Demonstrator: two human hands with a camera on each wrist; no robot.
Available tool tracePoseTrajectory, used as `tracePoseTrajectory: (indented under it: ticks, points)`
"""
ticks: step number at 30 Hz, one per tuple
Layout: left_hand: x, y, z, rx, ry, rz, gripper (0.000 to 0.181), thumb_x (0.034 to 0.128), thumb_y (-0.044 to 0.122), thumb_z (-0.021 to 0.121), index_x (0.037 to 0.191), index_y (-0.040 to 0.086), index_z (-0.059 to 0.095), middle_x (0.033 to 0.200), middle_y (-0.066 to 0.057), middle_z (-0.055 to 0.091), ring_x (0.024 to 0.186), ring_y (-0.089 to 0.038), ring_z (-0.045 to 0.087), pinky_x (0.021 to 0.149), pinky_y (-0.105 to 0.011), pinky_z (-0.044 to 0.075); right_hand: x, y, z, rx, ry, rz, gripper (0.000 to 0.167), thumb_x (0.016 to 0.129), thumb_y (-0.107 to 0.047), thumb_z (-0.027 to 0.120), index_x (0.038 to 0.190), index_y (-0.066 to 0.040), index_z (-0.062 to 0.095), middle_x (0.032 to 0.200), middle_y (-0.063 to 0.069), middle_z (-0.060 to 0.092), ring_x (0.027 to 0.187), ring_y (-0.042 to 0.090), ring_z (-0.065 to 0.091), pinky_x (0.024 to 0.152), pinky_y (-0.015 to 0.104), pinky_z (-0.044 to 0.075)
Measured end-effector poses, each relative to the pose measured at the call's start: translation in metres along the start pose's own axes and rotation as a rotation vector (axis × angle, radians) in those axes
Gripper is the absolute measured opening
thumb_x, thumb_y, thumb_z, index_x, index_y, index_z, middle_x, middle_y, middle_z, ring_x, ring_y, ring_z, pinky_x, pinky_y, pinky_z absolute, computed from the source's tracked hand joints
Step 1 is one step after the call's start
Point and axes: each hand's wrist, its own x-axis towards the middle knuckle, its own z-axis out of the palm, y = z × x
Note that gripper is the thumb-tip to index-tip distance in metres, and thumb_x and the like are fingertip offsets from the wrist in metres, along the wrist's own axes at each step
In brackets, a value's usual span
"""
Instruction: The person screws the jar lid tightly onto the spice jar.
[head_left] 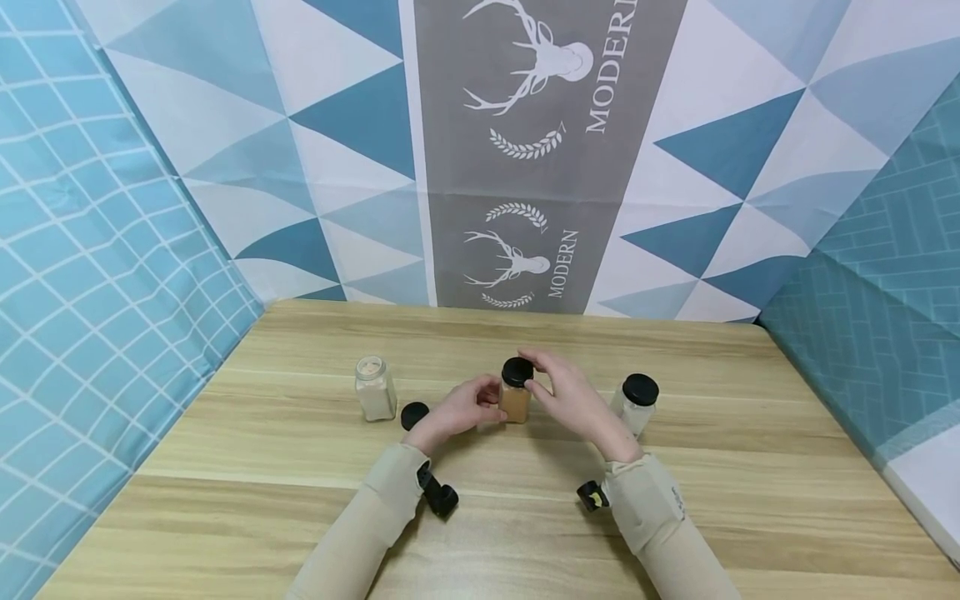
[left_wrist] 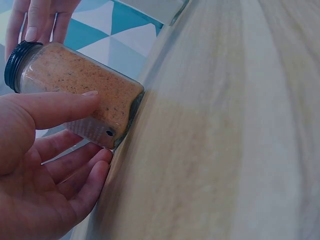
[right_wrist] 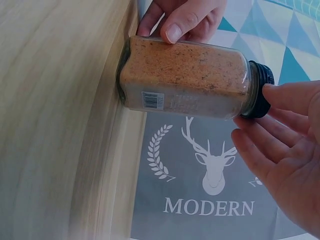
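Note:
A glass spice jar (head_left: pixel 514 407) of orange-brown seasoning stands upright on the table, its black lid (head_left: pixel 517 372) on top. My left hand (head_left: pixel 465 406) holds the jar's lower body, with the thumb on one side and the fingers on the other, as the left wrist view shows. At the top, my right hand (head_left: pixel 572 398) has its thumb and fingertips about the lid. In the right wrist view the thumb of the right hand (right_wrist: pixel 295 145) touches the lid's edge, and a barcode label shows on the jar (right_wrist: pixel 185 75).
Left of the hands stands an uncapped jar (head_left: pixel 377 392) of pale powder, with a loose black lid (head_left: pixel 414 415) lying beside it, near the left wrist. A black-capped jar (head_left: pixel 637 404) of white contents stands just beyond the right forearm. Patterned cloth (head_left: pixel 510 167) hangs behind the wooden table (head_left: pixel 712 467).

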Motion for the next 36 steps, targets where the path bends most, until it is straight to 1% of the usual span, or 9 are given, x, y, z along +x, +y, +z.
tracePoseTrajectory:
  ticks: [3,6,7,10,12,18,21,27,36]
  points:
    - [-0.007,0.012,-0.002,-0.008,-0.007,0.013,0.049,0.0807,0.012,0.067,0.125,0.0,0.048,0.112,-0.014,0.058,0.103,-0.026,0.054,0.089,-0.038,0.044,0.0,-0.001,0.0,0.012,0.003,0.002,0.042,0.088,-0.009,0.058,0.128,-0.003,0.048,0.127,0.013,0.054,0.107,0.027,0.056,0.091,0.039,0.045]
    - [-0.008,0.013,-0.002,-0.004,-0.002,0.025,0.048,0.0806,0.011,0.067,0.124,-0.001,0.048,0.111,-0.014,0.058,0.103,-0.026,0.054,0.088,-0.038,0.045,0.0,-0.001,0.0,0.003,0.007,-0.011,0.043,0.087,-0.008,0.058,0.128,-0.003,0.048,0.127,0.013,0.053,0.109,0.027,0.055,0.092,0.04,0.044]
    - [-0.007,0.013,-0.002,-0.003,-0.004,0.019,0.048,0.0807,0.01,0.066,0.124,-0.001,0.048,0.112,-0.014,0.058,0.103,-0.026,0.054,0.089,-0.039,0.044,0.0,0.0,0.0,-0.003,0.006,-0.019,0.043,0.087,-0.008,0.058,0.129,-0.003,0.047,0.128,0.014,0.052,0.111,0.027,0.054,0.094,0.04,0.043]
    - [0.0,-0.001,0.0,0.022,0.001,0.018,0.05,0.0806,0.015,0.067,0.125,0.003,0.048,0.112,-0.01,0.058,0.102,-0.021,0.054,0.088,-0.036,0.045,-0.001,0.0,0.001,-0.017,-0.009,-0.03,0.043,0.089,-0.007,0.056,0.13,-0.004,0.046,0.13,0.014,0.051,0.117,0.028,0.049,0.098,0.042,0.039]
    - [0.0,-0.001,-0.001,0.027,-0.003,0.022,0.051,0.0805,0.015,0.068,0.126,0.003,0.047,0.112,-0.01,0.058,0.102,-0.022,0.054,0.088,-0.037,0.045,-0.001,0.0,0.002,-0.015,-0.022,-0.03,0.043,0.089,-0.007,0.054,0.131,-0.004,0.045,0.131,0.014,0.05,0.12,0.028,0.047,0.1,0.042,0.037]
    - [0.0,-0.002,-0.001,0.034,-0.018,0.048,0.05,0.0811,0.015,0.067,0.126,0.002,0.048,0.112,-0.01,0.058,0.103,-0.022,0.054,0.089,-0.037,0.044,-0.001,0.001,0.002,0.001,-0.038,-0.002,0.043,0.09,-0.008,0.053,0.132,-0.003,0.044,0.132,0.013,0.049,0.121,0.027,0.045,0.101,0.041,0.036]
    - [0.001,-0.002,-0.001,0.038,-0.018,0.044,0.048,0.0809,0.015,0.067,0.125,0.003,0.05,0.112,-0.009,0.059,0.103,-0.021,0.055,0.089,-0.036,0.045,-0.001,0.001,0.002,0.016,-0.038,0.011,0.043,0.09,-0.009,0.054,0.131,-0.003,0.044,0.131,0.012,0.05,0.119,0.025,0.048,0.1,0.04,0.038]
    - [0.001,0.0,0.001,0.024,0.006,0.043,0.047,0.0786,0.015,0.069,0.122,0.006,0.054,0.109,-0.008,0.062,0.1,-0.02,0.057,0.086,-0.034,0.046,-0.001,0.0,-0.001,0.054,-0.027,0.025,0.042,0.089,-0.009,0.056,0.128,-0.003,0.046,0.127,0.012,0.053,0.112,0.025,0.054,0.095,0.039,0.042]
    - [0.0,0.001,0.002,0.051,0.044,0.031,0.048,0.0767,0.017,0.071,0.121,0.006,0.056,0.106,-0.007,0.063,0.096,-0.019,0.058,0.082,-0.031,0.048,-0.001,-0.001,-0.002,0.063,-0.024,0.026,0.04,0.088,-0.009,0.057,0.126,-0.003,0.046,0.126,0.014,0.054,0.112,0.026,0.054,0.095,0.04,0.042]
